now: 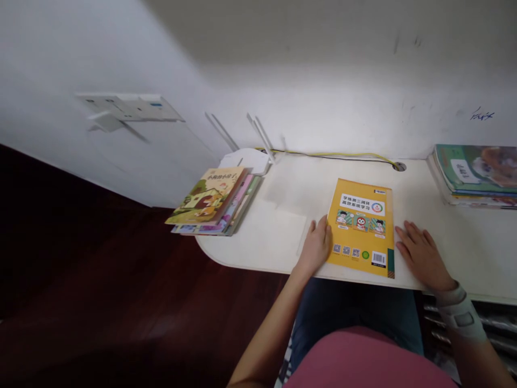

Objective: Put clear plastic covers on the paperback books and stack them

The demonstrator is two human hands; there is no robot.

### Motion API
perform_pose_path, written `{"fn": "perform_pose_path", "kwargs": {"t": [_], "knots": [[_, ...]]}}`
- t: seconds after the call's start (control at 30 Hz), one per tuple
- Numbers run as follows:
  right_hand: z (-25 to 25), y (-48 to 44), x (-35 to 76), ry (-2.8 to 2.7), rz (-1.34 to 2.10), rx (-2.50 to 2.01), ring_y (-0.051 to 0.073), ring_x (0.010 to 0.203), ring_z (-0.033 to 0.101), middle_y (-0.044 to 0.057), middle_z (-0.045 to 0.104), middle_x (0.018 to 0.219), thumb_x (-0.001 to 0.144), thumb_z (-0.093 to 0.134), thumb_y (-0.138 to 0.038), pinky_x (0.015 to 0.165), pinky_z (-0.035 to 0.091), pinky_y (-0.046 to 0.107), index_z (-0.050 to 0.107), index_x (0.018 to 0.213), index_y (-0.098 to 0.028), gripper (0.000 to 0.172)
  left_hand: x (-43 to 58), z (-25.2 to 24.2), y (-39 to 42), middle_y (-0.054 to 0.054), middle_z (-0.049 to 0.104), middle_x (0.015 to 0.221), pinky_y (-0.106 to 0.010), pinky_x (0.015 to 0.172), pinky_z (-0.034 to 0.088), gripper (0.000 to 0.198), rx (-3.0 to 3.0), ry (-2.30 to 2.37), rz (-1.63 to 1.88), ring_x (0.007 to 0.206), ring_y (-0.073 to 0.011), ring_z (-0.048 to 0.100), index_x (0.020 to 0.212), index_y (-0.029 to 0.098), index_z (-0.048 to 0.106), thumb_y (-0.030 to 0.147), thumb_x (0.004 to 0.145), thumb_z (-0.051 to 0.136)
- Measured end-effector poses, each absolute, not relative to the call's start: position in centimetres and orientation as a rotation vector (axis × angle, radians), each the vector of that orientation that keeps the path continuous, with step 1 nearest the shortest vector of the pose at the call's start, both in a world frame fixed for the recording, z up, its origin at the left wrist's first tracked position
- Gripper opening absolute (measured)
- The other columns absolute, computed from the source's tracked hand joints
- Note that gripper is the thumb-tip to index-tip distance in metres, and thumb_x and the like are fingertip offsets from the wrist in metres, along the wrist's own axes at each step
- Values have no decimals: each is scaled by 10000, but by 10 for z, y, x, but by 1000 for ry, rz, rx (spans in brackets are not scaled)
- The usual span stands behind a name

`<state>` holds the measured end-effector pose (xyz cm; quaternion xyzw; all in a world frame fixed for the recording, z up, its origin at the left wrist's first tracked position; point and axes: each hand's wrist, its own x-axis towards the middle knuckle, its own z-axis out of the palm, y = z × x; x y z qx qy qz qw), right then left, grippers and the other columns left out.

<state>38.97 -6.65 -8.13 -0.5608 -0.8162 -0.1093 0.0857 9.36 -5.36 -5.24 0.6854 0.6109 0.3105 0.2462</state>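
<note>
A yellow workbook lies flat on the white desk, back cover up, close to the front edge. My left hand rests at the book's left edge, fingers curled against it. My right hand lies flat on the desk just right of the book, fingers stretched out and touching its right edge. A grey band wraps my right wrist.
A stack of picture books overhangs the desk's left corner. Another book stack sits at the far right. A white router with antennas stands by the wall, and a yellow cable runs behind. Wall sockets are on the left.
</note>
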Motion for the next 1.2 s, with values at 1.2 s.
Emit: {"fn": "perform_pose_path", "kwargs": {"t": [1.2], "knots": [[-76,-66,357,-2452,-336,-1589,294,1277,429,186,472,1380,950,328,-306,1003,346,480,509,1285,-137,417,19,-48,-61,-223,352,1453,-620,1035,266,504,1932,2308,404,1369,-389,253,1303,106,457,424,922,367]]}}
